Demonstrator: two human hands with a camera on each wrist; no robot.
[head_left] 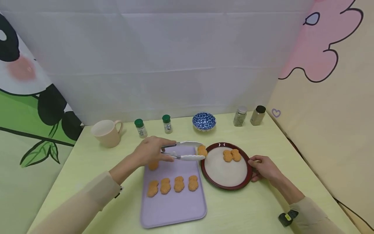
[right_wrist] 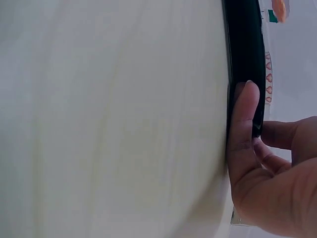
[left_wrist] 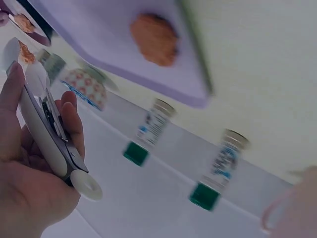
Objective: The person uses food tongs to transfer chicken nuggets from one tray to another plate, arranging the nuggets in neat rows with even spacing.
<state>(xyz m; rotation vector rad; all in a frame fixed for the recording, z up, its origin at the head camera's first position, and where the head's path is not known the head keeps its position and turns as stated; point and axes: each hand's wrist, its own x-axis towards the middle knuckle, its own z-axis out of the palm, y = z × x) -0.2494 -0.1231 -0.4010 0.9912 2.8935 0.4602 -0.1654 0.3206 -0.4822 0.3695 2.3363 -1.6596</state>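
Mug (head_left: 105, 137): smooth, pale pink, standing on the tabletop (head_left: 242, 211).
Left hand (head_left: 152, 150): grips the tongs (head_left: 190, 158), their long axis running left to right, tips toward the plate (head_left: 225, 175).
Tray (head_left: 173, 213): smooth lilac, round-cornered; a row of four nuggets (head_left: 179, 184) lies on it, a fifth nugget (head_left: 153, 165) partly hidden by that hand.
Held nugget (head_left: 202, 150): knobbly, golden-brown, between white scalloped tips on metal arms; right of the left hand, the nearer hand, and by the plate's left rim.
Plate: round, glossy brown rim, pale middle; two nuggets (head_left: 228, 156) side by side toward its far edge.
Right hand (head_left: 265, 168): pinches the plate's right rim.
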